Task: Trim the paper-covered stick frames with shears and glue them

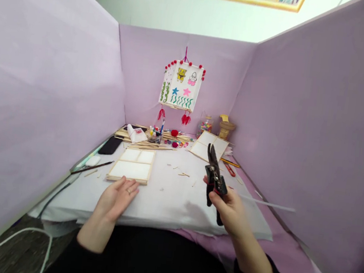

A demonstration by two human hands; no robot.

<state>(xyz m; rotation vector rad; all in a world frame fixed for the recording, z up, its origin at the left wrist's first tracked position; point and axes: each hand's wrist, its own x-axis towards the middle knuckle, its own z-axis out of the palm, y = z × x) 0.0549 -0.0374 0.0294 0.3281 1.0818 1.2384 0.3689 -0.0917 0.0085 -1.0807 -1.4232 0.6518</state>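
Note:
My right hand (pixel 231 207) is closed around the black handles of a pair of pruning shears (pixel 215 174), held up over the right part of the table with the dark blades pointing upward. Palm up and fingers stretched out, my left hand (pixel 118 197) is at the near edge of a white panel with a thin wooden frame (pixel 131 168). Its fingertips overlap that edge; whether they touch it I cannot tell. A second framed white panel (pixel 209 146) leans at the back right. Short stick offcuts (pixel 184 174) lie between the hands.
Thin wooden sticks (pixel 154 147) are heaped at the back beside a pen cup (pixel 155 137). A decorated paper lantern (pixel 183 85) hangs above them. A black phone (pixel 110 145) and a dark pencil-like stick (pixel 92 167) lie left. Lilac partitions (pixel 305 103) enclose the table.

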